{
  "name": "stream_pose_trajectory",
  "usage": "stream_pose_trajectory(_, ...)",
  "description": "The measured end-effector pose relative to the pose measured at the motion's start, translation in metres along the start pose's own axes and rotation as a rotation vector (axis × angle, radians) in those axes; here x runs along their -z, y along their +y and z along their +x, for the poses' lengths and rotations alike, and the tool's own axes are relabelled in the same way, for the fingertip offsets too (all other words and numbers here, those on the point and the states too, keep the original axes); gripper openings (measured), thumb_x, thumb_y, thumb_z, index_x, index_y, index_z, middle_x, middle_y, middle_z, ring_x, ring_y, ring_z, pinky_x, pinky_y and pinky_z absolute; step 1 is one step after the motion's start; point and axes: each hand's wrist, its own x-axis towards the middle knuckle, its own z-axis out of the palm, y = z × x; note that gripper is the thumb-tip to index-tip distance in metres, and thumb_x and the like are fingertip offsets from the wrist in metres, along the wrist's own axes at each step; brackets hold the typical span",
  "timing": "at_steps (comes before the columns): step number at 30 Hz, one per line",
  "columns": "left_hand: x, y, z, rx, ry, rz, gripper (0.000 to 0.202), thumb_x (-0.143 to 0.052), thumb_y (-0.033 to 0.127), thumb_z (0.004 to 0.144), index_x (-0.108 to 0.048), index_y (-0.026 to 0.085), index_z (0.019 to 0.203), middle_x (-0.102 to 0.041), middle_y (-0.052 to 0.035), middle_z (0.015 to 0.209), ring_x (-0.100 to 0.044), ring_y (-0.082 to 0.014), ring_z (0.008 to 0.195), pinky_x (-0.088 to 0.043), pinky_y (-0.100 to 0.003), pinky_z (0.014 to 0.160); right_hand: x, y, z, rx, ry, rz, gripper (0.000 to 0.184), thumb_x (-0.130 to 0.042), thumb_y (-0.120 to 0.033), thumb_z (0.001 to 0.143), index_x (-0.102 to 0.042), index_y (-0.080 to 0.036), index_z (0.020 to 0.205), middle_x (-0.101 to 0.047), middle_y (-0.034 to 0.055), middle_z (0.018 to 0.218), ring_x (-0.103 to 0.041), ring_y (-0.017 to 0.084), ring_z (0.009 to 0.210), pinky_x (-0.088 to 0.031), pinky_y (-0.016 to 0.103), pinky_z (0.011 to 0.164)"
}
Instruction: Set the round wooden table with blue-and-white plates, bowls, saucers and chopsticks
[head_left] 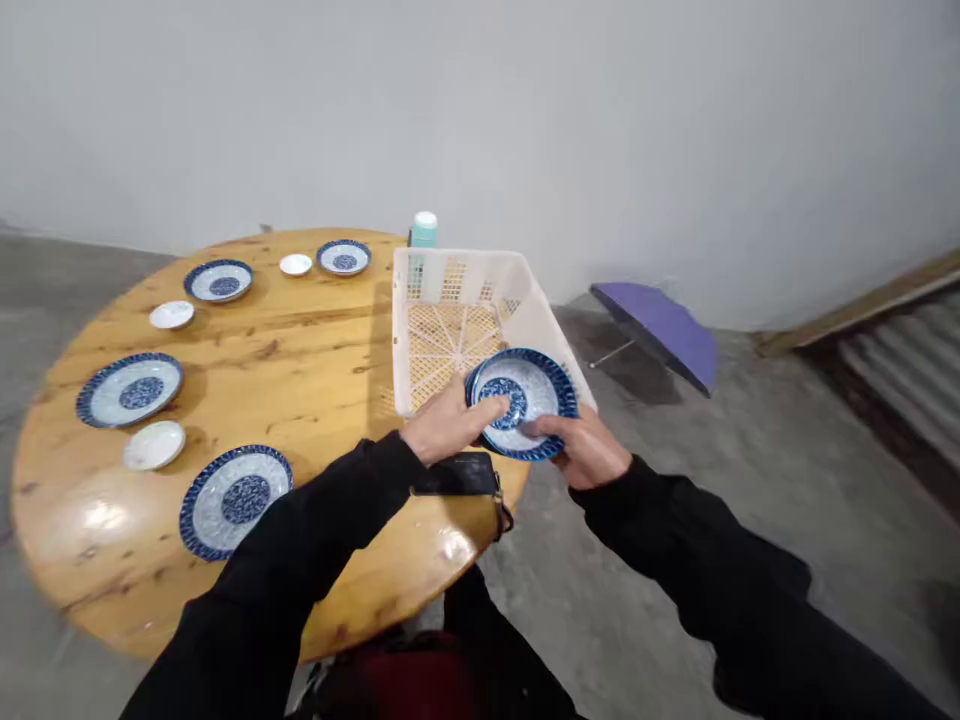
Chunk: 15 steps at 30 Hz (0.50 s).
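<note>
Hands in grip: left hand point(448, 420) and right hand point(589, 445) are closed on opposite sides of a blue-and-white dish point(531, 392), thumbs over its inner face. The dish is raised and tilted above the near end of a white plastic basket point(538, 322); whether a second lies nested beneath cannot be told. Just below the left hand, a black pouch point(457, 474) rests on the round wooden table point(315, 400). Farther left, four blue-rimmed plates point(244, 500) alternate with three small white dishes point(154, 446). Behind the basket stands a teal bottle point(424, 234); at right, an open purple umbrella point(660, 325) lies on the floor point(750, 450).
</note>
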Motion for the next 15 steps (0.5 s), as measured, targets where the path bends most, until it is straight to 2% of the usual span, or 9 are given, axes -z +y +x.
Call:
stream_pose_trajectory(3,0.014,-0.001,0.04,0.093,0.036,-0.025,0.019,-0.058,0.032,0.078,-0.062,0.014,0.083,-0.064,-0.0026,0.073,-0.056,-0.0129,0.064,-0.049,-0.023,0.06,-0.003,-0.011,0.06,-0.081,-0.077,-0.031,0.032,-0.067,-0.012,0.044,-0.063,-0.016,0.075,-0.069,0.001,0.067,-0.067,0.022,0.07,-0.055,0.029,0.06)
stream_pose_trajectory(6,0.026,-0.009,0.081,0.259,0.145,-0.023,0.021,-0.057,0.034,0.078,-0.064,0.014,0.081,-0.067,-0.0057,0.074,-0.06,-0.0154,0.063,-0.048,-0.024,0.056,-0.006,-0.018,0.123,-0.174,-0.146,-0.057,0.028,-0.064,-0.007,0.046,-0.059,-0.016,0.073,-0.065,0.0003,0.061,-0.066,0.02,0.066,-0.057,0.031,0.061)
stream_pose_trajectory(10,0.038,-0.03,0.138,0.497,0.366,-0.05,0.026,-0.059,0.037,0.078,-0.067,0.014,0.086,-0.071,-0.0095,0.078,-0.066,-0.0206,0.069,-0.051,-0.027,0.058,-0.01,-0.02,0.202,-0.291,-0.186,-0.124,0.026,-0.059,-0.001,0.049,-0.055,-0.016,0.07,-0.059,-0.0013,0.053,-0.06,0.015,0.055,-0.057,0.031,0.057)
stream_pose_trajectory(15,0.052,-0.063,0.208,0.648,0.571,-0.186,0.026,-0.064,0.028,0.075,-0.066,0.012,0.096,-0.069,-0.0084,0.069,-0.066,-0.021,0.067,-0.054,-0.031,0.065,-0.017,-0.015,0.285,-0.346,-0.18,-0.163,0.024,-0.056,0.004,0.055,-0.052,-0.015,0.068,-0.052,-0.0031,0.048,-0.056,0.013,0.05,-0.055,0.027,0.052)
